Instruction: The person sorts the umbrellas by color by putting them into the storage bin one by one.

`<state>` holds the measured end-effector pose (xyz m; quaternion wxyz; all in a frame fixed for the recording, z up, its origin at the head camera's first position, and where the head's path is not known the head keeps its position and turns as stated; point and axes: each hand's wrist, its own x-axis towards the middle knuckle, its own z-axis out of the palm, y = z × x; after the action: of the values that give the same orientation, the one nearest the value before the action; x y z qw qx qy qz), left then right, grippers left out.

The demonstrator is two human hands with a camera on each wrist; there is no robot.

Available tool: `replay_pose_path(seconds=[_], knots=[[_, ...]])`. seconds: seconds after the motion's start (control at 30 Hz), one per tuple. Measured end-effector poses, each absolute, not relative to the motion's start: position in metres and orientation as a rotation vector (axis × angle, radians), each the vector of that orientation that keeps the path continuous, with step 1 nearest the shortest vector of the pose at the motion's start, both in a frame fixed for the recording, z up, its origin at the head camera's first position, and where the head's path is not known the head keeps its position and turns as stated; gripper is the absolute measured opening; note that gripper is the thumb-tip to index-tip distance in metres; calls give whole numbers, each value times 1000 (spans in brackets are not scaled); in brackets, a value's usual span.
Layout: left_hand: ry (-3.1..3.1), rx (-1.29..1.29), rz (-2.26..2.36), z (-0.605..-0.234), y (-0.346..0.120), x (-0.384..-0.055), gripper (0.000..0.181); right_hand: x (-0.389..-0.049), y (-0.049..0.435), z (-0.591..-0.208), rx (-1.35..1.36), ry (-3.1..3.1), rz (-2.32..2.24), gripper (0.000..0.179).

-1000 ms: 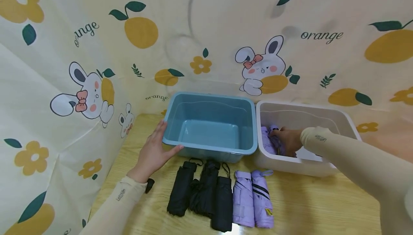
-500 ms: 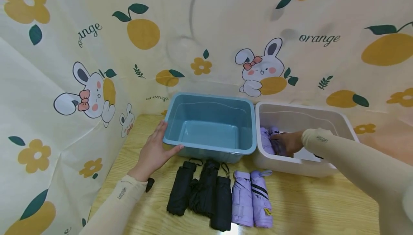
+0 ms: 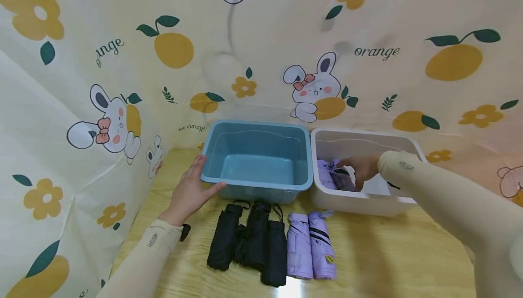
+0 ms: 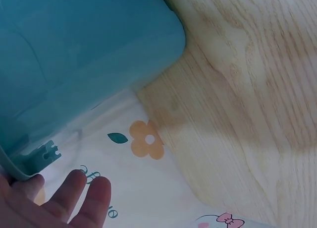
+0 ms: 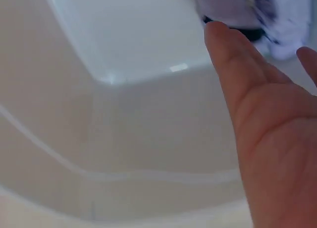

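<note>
My left hand (image 3: 191, 194) rests with spread fingers at the near left corner of the blue bin (image 3: 263, 185); the left wrist view shows fingers (image 4: 94, 200) extended past its rim. My right hand (image 3: 360, 169) is inside the beige bin (image 3: 359, 202), just above two folded purple umbrellas (image 3: 325, 175) lying side by side at its left end. In the right wrist view the fingers (image 5: 237, 57) are extended, thumb apart, close to the purple fabric (image 5: 230, 7). Part of the umbrellas is hidden behind the hand.
In front of the blue bin several folded black umbrellas (image 3: 224, 239) lie in a row on the wooden table (image 3: 380, 257), then two folded purple umbrellas (image 3: 300, 248). A printed cloth (image 3: 261, 30) hangs behind and to the left. Both bins stand edge to edge.
My right hand has loosened from the purple umbrella in the beige bin and lifted slightly. The head view has shifted a little right. The left hand stays on the blue bin.
</note>
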<state>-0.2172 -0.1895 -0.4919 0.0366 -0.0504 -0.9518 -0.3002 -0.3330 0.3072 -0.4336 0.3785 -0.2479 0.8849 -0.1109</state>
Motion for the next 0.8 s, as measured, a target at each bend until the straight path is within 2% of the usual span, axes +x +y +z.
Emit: replay_pose_path(seconds=[0.23, 0.5, 0.63, 0.8], knots=[[-2951, -164, -933, -498, -190, -214, 108, -302, 315, -388, -529, 2402, -511, 92], [-2954, -161, -933, -492, -188, -219, 109, -240, 323, -334, -658, 2617, -624, 93], [-2950, -151, -936, -486, -187, -219, 110, -200, 316, -333, -785, 2629, -614, 93], [-2958, -178, -956, -482, -183, -213, 111, -145, 303, -362, -878, 2563, -626, 95]])
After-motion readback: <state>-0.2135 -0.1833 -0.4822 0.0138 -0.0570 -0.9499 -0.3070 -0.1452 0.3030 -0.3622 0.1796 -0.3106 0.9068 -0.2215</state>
